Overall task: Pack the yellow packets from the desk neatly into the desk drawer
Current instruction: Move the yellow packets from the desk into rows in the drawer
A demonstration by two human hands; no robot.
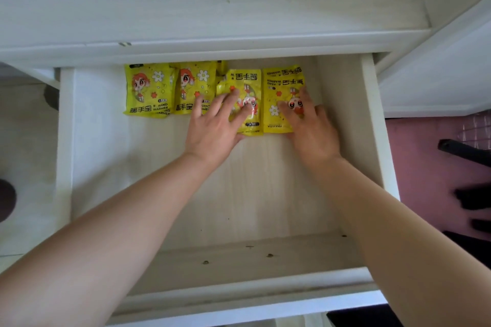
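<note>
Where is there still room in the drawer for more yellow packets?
The drawer floor is bare from the row of yellow packets to the front wall, crossed only by the arms. Small strips lie bare beside each side wall. The back is crowded: left hand and right hand press packets there.

The leftmost packet [147,89] carries the large characters 暖手宝 along its near edge, with "HAND WARMER" in small capitals beside them. The second packet [195,82] bears the same characters and English words, partly hidden by the left hand [212,127]. The third packet [245,81] and fourth packet [280,82] lie inverted, so their characters read upside down; the fourth also shows "HAND WARMER" inverted, and its small near-edge line is illegible.
</note>
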